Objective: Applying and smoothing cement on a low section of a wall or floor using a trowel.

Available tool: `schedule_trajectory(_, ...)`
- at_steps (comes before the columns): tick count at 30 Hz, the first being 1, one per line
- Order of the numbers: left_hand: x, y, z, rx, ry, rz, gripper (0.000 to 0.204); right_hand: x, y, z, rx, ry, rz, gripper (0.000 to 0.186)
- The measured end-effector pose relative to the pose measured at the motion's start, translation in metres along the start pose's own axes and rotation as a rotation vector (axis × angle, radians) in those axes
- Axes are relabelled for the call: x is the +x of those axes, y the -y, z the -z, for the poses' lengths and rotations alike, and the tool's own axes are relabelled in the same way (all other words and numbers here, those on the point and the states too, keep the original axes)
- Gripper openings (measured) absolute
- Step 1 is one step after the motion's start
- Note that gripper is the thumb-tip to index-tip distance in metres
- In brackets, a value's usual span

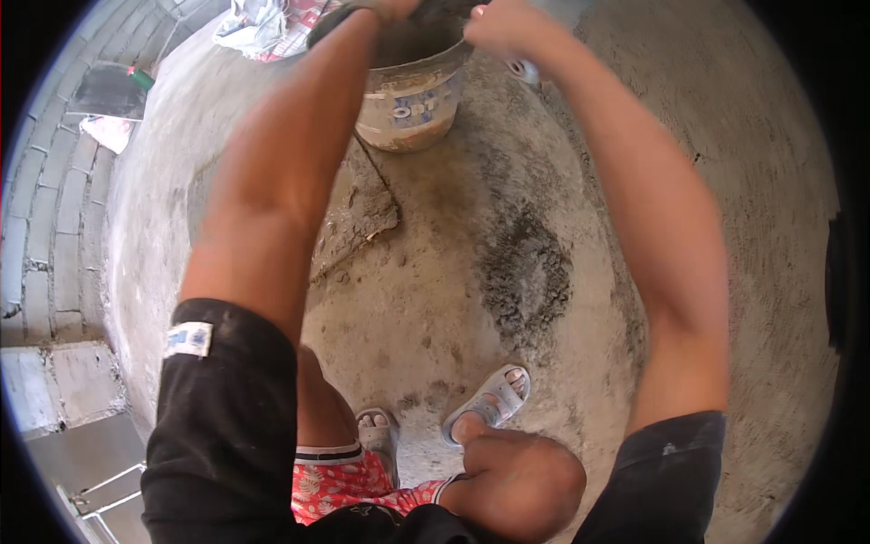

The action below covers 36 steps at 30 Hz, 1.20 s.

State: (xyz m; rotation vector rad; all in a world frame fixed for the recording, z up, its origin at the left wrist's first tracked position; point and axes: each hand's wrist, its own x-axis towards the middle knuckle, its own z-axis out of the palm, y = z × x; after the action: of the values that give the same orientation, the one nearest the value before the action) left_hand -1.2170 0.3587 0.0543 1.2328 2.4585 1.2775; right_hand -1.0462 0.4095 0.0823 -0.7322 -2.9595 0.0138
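Observation:
A pale, mud-stained bucket (412,113) with blue marking stands before me at the top of the view, with dark grey stuff inside. My left arm reaches over its left side, and my left hand (395,7) is mostly cut off by the upper edge, so its fingers are hidden. Beside the right of the bucket's rim is my right hand (503,27), closed with curled fingers. What it grips, if anything, cannot be made out. A small pale object (523,70) shows just under the right wrist.
Wet grey mortar (530,276) is smeared over the rough concrete floor (408,308). A raised slab edge (385,186) lies below the bucket. Grey block wall (68,199) runs along the left, near a dark board (107,91) and a green object (140,78). Crumpled sacks (258,27) lie behind.

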Motion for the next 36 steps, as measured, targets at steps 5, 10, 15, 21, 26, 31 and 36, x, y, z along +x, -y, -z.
schedule_trajectory(5,-0.014,0.089,-0.007,0.286,0.042,-0.008,0.068,-0.098,-0.052,-0.097,0.516,-0.189,-0.459,0.037)
schedule_trajectory(10,-0.061,0.079,-0.049,0.672,-0.061,-0.169,0.061,-0.291,-0.108,-0.216,0.238,0.048,-0.886,0.038)
schedule_trajectory(15,-0.029,0.135,-0.038,0.155,-0.343,-0.303,0.065,-0.41,-0.066,-0.314,0.195,0.274,-0.993,0.027)
schedule_trajectory(21,-0.183,0.126,-0.126,-0.102,-0.335,-0.359,0.062,-0.436,-0.026,-0.285,0.261,0.426,-0.903,0.021)
schedule_trajectory(26,-0.349,0.131,-0.243,-0.131,0.213,0.04,0.075,-0.348,-0.116,-0.282,0.169,0.344,-0.892,0.027)
schedule_trajectory(31,-0.407,0.128,-0.274,-0.175,0.469,0.05,0.08,-0.307,-0.145,-0.313,0.081,0.378,-0.575,0.025)
schedule_trajectory(36,-0.392,0.143,-0.264,-0.115,0.296,0.01,0.081,-0.365,-0.087,-0.31,0.148,0.415,-0.466,0.017)
